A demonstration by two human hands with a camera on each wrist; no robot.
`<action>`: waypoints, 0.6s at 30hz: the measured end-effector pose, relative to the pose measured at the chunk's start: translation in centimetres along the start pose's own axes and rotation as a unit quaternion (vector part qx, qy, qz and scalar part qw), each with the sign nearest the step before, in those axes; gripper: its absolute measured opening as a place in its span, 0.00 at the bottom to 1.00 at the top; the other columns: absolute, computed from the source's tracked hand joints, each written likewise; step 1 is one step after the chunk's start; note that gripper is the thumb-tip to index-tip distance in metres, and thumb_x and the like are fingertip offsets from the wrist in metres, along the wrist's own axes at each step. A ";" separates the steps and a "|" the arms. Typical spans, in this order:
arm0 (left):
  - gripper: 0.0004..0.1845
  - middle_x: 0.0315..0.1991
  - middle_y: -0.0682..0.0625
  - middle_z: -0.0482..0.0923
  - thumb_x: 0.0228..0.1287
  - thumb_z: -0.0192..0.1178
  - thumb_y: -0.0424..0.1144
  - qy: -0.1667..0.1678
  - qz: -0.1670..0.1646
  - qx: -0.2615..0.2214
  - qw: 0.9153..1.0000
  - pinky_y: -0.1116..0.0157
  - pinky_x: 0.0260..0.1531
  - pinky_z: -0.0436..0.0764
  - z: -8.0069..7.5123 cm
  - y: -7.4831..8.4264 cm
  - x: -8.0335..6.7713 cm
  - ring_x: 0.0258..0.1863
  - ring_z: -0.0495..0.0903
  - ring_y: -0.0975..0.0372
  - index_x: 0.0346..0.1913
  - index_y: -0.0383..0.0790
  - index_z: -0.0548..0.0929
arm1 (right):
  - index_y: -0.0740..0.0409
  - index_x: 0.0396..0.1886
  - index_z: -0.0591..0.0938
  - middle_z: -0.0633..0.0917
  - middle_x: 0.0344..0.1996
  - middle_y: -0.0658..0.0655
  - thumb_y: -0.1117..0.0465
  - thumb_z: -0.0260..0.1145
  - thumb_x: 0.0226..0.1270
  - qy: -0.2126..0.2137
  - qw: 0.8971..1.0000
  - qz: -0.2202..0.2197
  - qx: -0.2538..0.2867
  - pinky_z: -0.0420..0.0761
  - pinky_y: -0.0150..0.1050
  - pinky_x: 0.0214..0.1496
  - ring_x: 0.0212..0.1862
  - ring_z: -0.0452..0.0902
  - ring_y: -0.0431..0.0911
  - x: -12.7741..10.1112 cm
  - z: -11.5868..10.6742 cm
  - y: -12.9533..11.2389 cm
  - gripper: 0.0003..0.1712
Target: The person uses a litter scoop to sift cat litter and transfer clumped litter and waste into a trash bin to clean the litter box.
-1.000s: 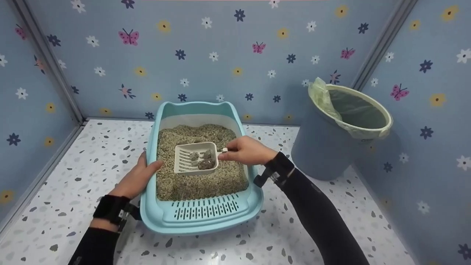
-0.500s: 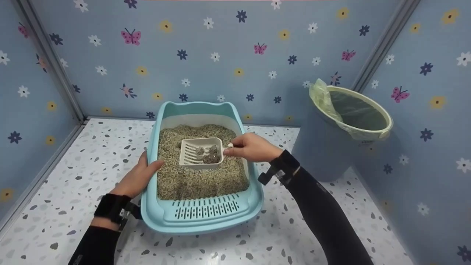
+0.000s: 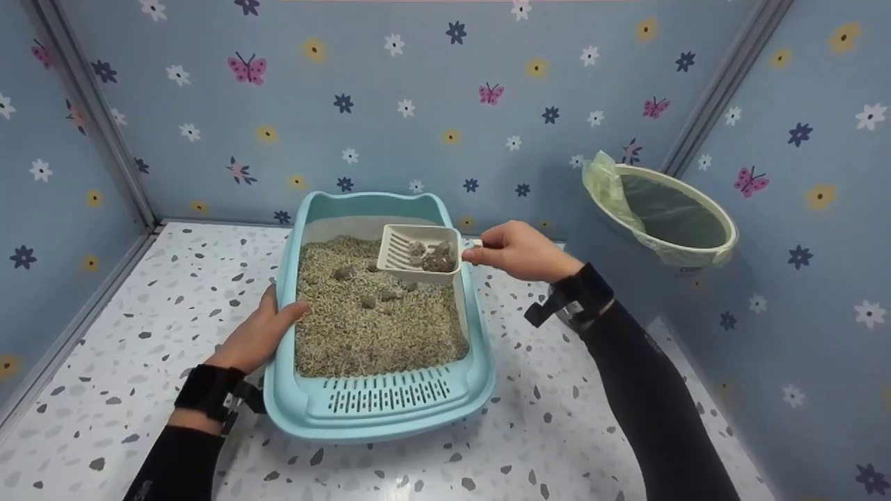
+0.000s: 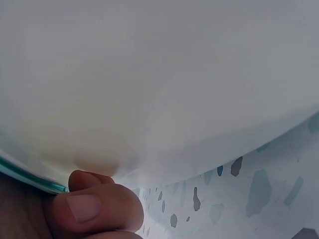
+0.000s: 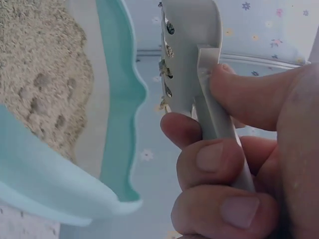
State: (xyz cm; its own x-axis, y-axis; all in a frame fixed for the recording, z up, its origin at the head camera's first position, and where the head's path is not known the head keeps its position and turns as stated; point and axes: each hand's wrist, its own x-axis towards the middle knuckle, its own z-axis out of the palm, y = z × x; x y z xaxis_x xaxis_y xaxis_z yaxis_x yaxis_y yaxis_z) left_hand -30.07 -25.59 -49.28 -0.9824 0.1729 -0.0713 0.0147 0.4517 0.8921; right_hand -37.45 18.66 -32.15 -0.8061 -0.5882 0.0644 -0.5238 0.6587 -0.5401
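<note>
A light blue litter box (image 3: 379, 423) full of tan litter (image 3: 376, 341) stands on the speckled surface. My left hand (image 3: 259, 332) grips its left rim, thumb over the top; in the left wrist view the fingers (image 4: 94, 206) curl below that rim against the pale outer wall. My right hand (image 3: 525, 252) holds the handle of a cream slotted litter scoop (image 3: 398, 257) above the box's right side. Several greyish clumps (image 3: 438, 259) lie in the scoop. More dark clumps (image 3: 343, 272) rest on the litter. From the right wrist view, the scoop's underside (image 5: 192, 30) is raised clear of the litter.
A grey-blue trash bin (image 3: 626, 292) lined with a pale green bag (image 3: 612, 195) stands to the right, its mouth uncovered. Flower-patterned panels (image 3: 390, 139) close off the back and both sides. Speckled floor (image 3: 557, 417) surrounds the box.
My right hand has lifted the scoop and moved it right and away from me, uncovering clumps on the litter. The left hand keeps its place on the rim.
</note>
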 end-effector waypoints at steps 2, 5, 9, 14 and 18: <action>0.60 0.87 0.22 0.44 0.83 0.46 0.75 0.000 -0.002 -0.002 1.000 0.30 0.80 0.58 -0.1 -0.1 0.1 0.82 0.59 0.30 0.91 0.46 0.23 | 0.50 0.28 0.85 0.71 0.21 0.46 0.38 0.69 0.83 0.016 1.000 0.017 -0.013 0.66 0.41 0.31 0.25 0.64 0.43 -0.6 -1.5 0.0 0.26; 0.59 0.87 0.21 0.45 0.83 0.46 0.75 0.000 -0.001 -0.005 1.000 0.30 0.80 0.59 -0.1 -0.1 0.1 0.81 0.61 0.30 0.91 0.46 0.24 | 0.53 0.32 0.89 0.75 0.23 0.47 0.38 0.69 0.83 0.044 0.998 0.038 -0.032 0.68 0.42 0.33 0.27 0.66 0.44 -1.4 -3.8 0.3 0.26; 0.59 0.86 0.21 0.47 0.83 0.46 0.74 0.002 0.006 -0.009 1.000 0.30 0.80 0.59 -0.1 -0.1 0.1 0.81 0.62 0.29 0.91 0.46 0.25 | 0.56 0.34 0.92 0.75 0.22 0.47 0.37 0.69 0.83 0.086 0.993 0.065 -0.046 0.66 0.40 0.32 0.27 0.65 0.44 -2.5 -6.8 0.9 0.28; 0.59 0.87 0.22 0.44 0.83 0.46 0.74 0.003 0.008 -0.009 1.000 0.30 0.80 0.59 0.0 -0.2 0.0 0.82 0.59 0.29 0.91 0.45 0.23 | 0.56 0.35 0.94 0.75 0.20 0.47 0.35 0.68 0.82 0.134 0.982 0.111 -0.070 0.64 0.40 0.28 0.26 0.65 0.45 -4.0 -10.2 2.1 0.30; 0.59 0.87 0.22 0.43 0.83 0.46 0.74 0.003 0.006 -0.008 1.000 0.29 0.79 0.58 0.1 -0.3 0.0 0.83 0.57 0.29 0.91 0.46 0.23 | 0.58 0.38 0.94 0.73 0.21 0.47 0.32 0.67 0.81 0.160 0.972 0.159 -0.069 0.64 0.42 0.30 0.29 0.66 0.47 -5.4 -12.5 3.2 0.33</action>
State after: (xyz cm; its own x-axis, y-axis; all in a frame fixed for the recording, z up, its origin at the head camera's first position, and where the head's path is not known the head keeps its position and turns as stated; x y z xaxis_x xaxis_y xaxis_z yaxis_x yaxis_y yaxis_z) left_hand -30.09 -25.65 -49.54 -0.9832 0.1729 -0.0585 0.0232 0.4361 0.8996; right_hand -38.20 29.86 -23.73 -0.9658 -0.1835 0.1832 -0.2490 0.8530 -0.4587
